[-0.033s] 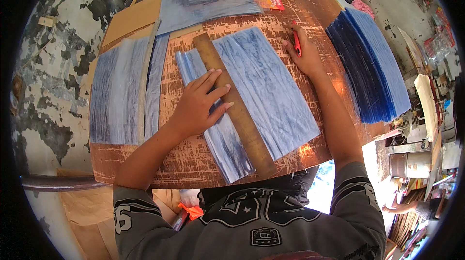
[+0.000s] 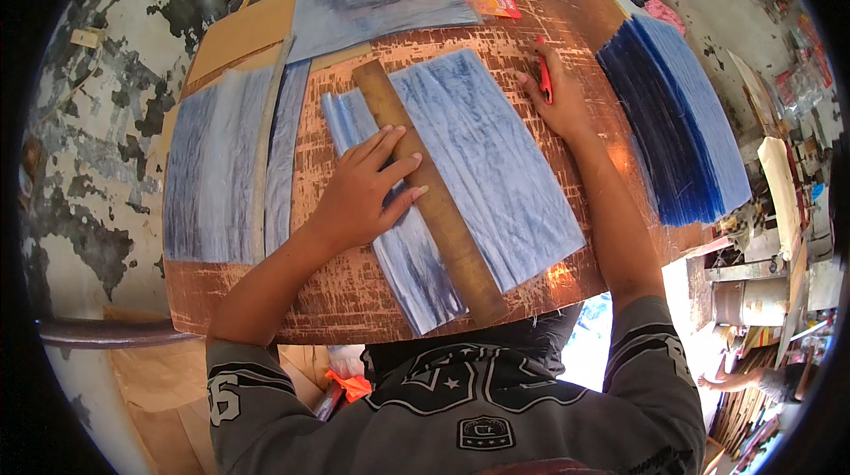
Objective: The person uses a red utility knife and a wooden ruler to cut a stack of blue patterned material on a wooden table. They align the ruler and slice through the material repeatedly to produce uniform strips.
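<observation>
My left hand (image 2: 365, 187) lies with its fingers spread on a long brown straightedge (image 2: 438, 209), pressing it down near its middle. Under the straightedge is a stack of thin, translucent blue sheets (image 2: 496, 165), tilted on the table. A narrower blue strip with a curled edge (image 2: 412, 271) shows on the straightedge's left side. My right hand (image 2: 562, 99), raised to the right of the sheets, is closed around a slim red utility knife (image 2: 545, 77). The knife is apart from sheets and straightedge; its blade cannot be made out.
A thick stack of blue sheets (image 2: 682, 121) lies at the table's right edge. More sheets (image 2: 217, 169) with a thin bar (image 2: 272, 147) are at left, others (image 2: 381, 10) at the back. The worn brown table (image 2: 336, 298) ends near my waist.
</observation>
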### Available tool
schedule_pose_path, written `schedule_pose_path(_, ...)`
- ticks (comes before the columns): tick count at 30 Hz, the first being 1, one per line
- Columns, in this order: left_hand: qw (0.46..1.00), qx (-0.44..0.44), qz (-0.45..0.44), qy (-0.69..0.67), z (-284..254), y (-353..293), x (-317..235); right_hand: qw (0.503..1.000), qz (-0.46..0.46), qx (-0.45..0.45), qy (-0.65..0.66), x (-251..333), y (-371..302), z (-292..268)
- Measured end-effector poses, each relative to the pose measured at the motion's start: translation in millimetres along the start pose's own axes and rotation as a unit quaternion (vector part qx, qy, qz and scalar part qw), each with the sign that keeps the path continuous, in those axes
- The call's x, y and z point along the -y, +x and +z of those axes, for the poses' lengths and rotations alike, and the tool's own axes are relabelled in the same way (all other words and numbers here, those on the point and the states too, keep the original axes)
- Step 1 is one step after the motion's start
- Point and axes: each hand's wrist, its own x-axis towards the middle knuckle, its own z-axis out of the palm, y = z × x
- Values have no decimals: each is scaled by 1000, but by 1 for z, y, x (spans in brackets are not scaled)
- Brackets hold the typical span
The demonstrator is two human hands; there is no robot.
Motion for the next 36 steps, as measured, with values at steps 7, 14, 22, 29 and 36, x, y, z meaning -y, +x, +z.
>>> schedule_pose_path(7, 1000, -20, 14, -1, -1, 2, 0, 992, -122, -20, 16, 9, -2, -3)
schedule_pose_path(14, 999, -41, -3, 24, -2, -2, -2, 995, -92, 3, 43, 9, -3, 0)
schedule_pose_path(22, 999, -32, 20, 12, -1, -1, 5, 997, -75, 9, 28, -2, -3, 4)
schedule_pose_path(29, 999, -34, 6, 36, -1, 0, 2, 996, -75, 4, 38, 2, -4, 2)
schedule_pose_path(36, 997, -39, -5, 60, -2, -1, -4, 997, -74, 12, 33, 1, -3, 1)
